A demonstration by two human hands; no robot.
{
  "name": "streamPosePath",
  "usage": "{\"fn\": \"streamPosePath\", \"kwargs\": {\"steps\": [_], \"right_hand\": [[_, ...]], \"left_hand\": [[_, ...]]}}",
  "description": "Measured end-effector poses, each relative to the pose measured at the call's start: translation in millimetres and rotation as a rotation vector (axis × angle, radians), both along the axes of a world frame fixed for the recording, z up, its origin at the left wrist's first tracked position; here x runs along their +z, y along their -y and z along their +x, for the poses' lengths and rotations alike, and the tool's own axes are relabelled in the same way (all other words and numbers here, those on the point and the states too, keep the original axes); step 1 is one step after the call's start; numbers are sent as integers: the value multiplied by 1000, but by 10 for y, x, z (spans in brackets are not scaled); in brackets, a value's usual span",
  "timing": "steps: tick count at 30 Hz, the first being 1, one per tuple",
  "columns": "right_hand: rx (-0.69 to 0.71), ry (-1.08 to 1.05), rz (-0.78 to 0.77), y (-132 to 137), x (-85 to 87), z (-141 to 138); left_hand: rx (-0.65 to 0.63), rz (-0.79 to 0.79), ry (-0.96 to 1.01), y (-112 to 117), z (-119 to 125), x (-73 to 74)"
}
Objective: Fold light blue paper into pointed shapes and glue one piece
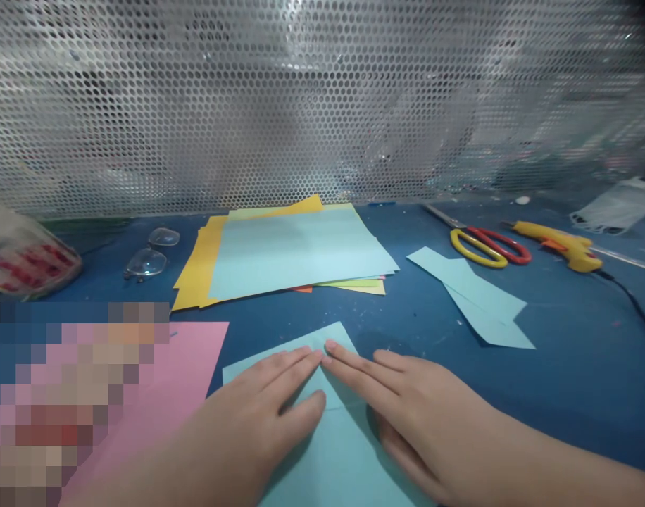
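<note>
Left hand and right hand press blue paper (palms flat, gripping nothing).

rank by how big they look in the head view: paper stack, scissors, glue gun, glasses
1. paper stack, by far the largest
2. scissors and glue gun: look about alike, so unranked
3. glasses, smallest

Left hand and right hand lie flat, palms down, fingers extended, fingertips meeting in a V, forearms angled inward.
</note>
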State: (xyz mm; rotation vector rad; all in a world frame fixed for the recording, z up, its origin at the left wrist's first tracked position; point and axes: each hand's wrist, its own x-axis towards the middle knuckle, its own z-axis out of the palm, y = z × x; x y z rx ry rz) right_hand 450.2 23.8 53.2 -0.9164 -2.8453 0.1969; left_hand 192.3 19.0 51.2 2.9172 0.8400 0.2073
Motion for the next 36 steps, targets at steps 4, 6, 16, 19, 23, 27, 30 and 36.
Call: {"fn": "streamPosePath", "kwargs": {"steps": [4,6,16,19,23,27,30,36], "right_hand": [[-22,34,-29,6,23,-28],[-32,30,-7,11,28,-34],[-14,-144,21,-9,-21,-15],[-37,-295,68,-7,-91,13],[-72,-503,181,40,-22,51],[-215,-660,40,94,210,45],[-227,-724,-144,83,233,23],[-204,-495,-219,11,-109,43]], "left_hand": [[67,-78,2,-18,41,74],[75,-87,10,-24,58,109],[-22,367,-62,43,77,33],[-97,438,-86,70,43,84],[-61,352,34,117,-43,189],[116,-49,331,179,-85,254],[251,-230,513,174,-49,246],[278,-44,226,62,-11,100]]}}
